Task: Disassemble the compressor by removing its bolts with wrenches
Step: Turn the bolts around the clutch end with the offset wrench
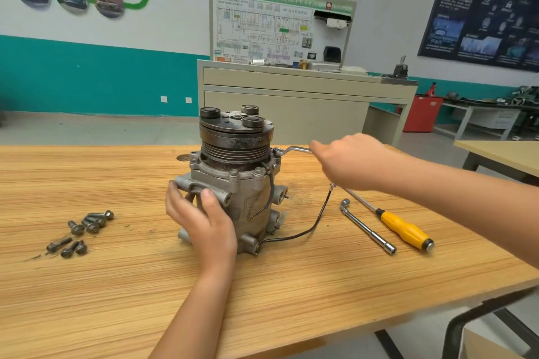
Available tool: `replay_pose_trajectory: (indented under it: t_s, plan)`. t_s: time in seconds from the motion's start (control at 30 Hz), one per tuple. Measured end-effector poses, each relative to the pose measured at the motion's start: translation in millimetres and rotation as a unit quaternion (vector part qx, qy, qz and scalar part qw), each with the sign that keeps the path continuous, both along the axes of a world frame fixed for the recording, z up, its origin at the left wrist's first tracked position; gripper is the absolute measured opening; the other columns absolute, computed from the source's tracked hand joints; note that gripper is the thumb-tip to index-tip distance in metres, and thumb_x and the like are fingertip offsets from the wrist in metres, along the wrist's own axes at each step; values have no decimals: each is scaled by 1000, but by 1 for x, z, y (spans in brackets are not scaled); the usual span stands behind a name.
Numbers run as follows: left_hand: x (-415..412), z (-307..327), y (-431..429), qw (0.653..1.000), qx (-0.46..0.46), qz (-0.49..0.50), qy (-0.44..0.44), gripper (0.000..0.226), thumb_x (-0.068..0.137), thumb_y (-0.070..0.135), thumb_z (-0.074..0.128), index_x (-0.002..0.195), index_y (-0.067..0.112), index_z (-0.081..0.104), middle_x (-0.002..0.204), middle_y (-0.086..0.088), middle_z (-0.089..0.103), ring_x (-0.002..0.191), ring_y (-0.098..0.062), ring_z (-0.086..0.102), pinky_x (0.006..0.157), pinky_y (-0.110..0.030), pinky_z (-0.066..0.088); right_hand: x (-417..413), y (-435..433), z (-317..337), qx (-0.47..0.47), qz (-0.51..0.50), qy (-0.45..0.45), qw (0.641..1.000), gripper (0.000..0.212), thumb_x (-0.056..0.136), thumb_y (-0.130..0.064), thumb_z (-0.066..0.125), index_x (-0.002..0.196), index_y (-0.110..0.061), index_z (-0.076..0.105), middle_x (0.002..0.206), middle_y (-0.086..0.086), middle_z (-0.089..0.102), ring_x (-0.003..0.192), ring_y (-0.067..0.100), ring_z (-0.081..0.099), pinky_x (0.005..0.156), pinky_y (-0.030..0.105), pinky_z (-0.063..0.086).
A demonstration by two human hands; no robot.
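A: The right hand [353, 163], what has it got?

B: Its fingers are curled round the handle of an offset ring wrench [294, 150]. The ring end sits over a bolt head on the right side of the compressor's flange, just below the pulley.

A: And the left hand [201, 221]?

B: It grips a cast mounting lug [201, 188] on the near-left side of the compressor [248, 198]. The thumb lies over the front of the lug and the fingers hook round its left end.

A: Where does the compressor stand?

B: Upright on the wooden table [116, 285], about the middle of it, with the grooved pulley [236, 151] uppermost and the body resting on the tabletop.

A: Any bolts seated in the flange?

B: Yes. Flange bolts [234, 173] show along the near rim, heads up.

A: And those already out?

B: Loose bolts [78, 230] lie on the table well to the left of the compressor, in two small clusters, one nearer than the other.

A: Other tools?

B: To the right an L-shaped socket wrench [367, 227] lies flat. Just beside it, farther right, lies a yellow-handled driver [405, 230]; the far end of its shaft runs under the right wrist. A black wire [306, 227] loops from the compressor's right side down onto the table, then up toward the driver's shaft.
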State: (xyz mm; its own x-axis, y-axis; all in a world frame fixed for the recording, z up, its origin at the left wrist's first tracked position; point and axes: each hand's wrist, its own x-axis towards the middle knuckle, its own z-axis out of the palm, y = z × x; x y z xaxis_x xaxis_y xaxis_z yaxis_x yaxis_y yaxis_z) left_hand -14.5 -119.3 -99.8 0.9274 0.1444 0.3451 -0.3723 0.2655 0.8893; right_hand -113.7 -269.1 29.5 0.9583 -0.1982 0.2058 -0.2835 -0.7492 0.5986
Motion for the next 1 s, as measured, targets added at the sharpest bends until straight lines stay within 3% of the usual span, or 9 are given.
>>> replay_pose_trajectory:
  t_s: [0.1, 0.17, 0.27, 0.4, 0.47, 0.53, 0.67, 0.83, 1.0]
  plan:
    - [-2, 2, 1, 1000, -3, -1, -6, 59, 96, 19, 41, 146, 1, 16, 150, -9, 13, 117, 5, 25, 88, 3, 23, 19, -21, 6, -31, 6, -5, 1000, 28, 90, -2, 37, 116, -10, 44, 57, -4, 35, 50, 16, 40, 44, 26, 28]
    - [-3, 3, 2, 1000, 2, 1, -16, 68, 88, 31, 36, 146, 1, 16, 149, -6, 12, 118, 5, 22, 87, 6, 20, 40, -31, 4, -5, 22, -28, 999, 28, 89, 1, 39, 114, -8, 48, 70, -1, 52, 72, 24, 57, 68, 32, 45]
    - [-1, 2, 2, 1000, 7, 9, -26, 70, 85, 34, 32, 145, 2, 17, 149, -6, 13, 120, 8, 21, 94, 2, 21, 73, -37, -10, 19, 82, -100, 991, 33, 85, 9, 42, 113, -3, 54, 108, 12, 64, 103, 27, 59, 101, 43, 33]
    - [-1, 2, 3, 999, 6, 13, -35, 69, 85, 33, 31, 145, 1, 17, 145, -2, 15, 136, -18, 25, 113, -36, 27, 95, -35, -29, 79, 216, -247, 941, 28, 65, 21, 58, 89, 9, 67, 90, 20, 70, 82, 31, 68, 86, 49, 48]
    - [0, 2, 2, 999, 3, 15, -35, 69, 85, 33, 31, 145, 2, 18, 144, 0, 15, 136, -17, 25, 113, -37, 26, 96, -34, -27, 113, 190, -229, 948, 29, 83, 11, 49, 107, 4, 63, 107, 17, 67, 100, 29, 63, 96, 42, 42]
    - [1, 1, 3, 999, -1, 14, -37, 69, 85, 33, 31, 145, 2, 18, 140, 4, 14, 138, -16, 22, 114, -39, 24, 87, -36, -20, 181, 150, -283, 930, 31, 94, -3, 42, 121, -4, 56, 110, 14, 65, 102, 29, 59, 86, 40, 44]
    - [3, 0, 3, 999, -4, 6, -39, 69, 85, 33, 31, 145, 1, 18, 142, 0, 15, 140, -22, 22, 114, -43, 24, 44, -24, -7, 303, 126, -380, 865, 41, 99, -17, 35, 139, -11, 32, 62, 3, 51, 57, 24, 50, 50, 32, 34]
    - [2, 0, 2, 999, 3, 6, -33, 69, 85, 33, 31, 144, 0, 18, 148, -8, 15, 140, -22, 19, 114, -45, 23, -12, 0, -15, 235, 22, -178, 955, 41, 96, -16, 35, 136, -26, 31, 61, -3, 47, 53, 15, 48, 47, 30, 42]
    - [3, 0, 2, 1000, 3, 7, -30, 69, 86, 34, 32, 144, 1, 18, 148, -8, 16, 140, -22, 20, 113, -45, 24, -10, 14, -22, 169, -39, -117, 978, 52, 89, -1, 38, 136, -23, 31, 63, -3, 42, 54, 11, 39, 40, 25, 26]
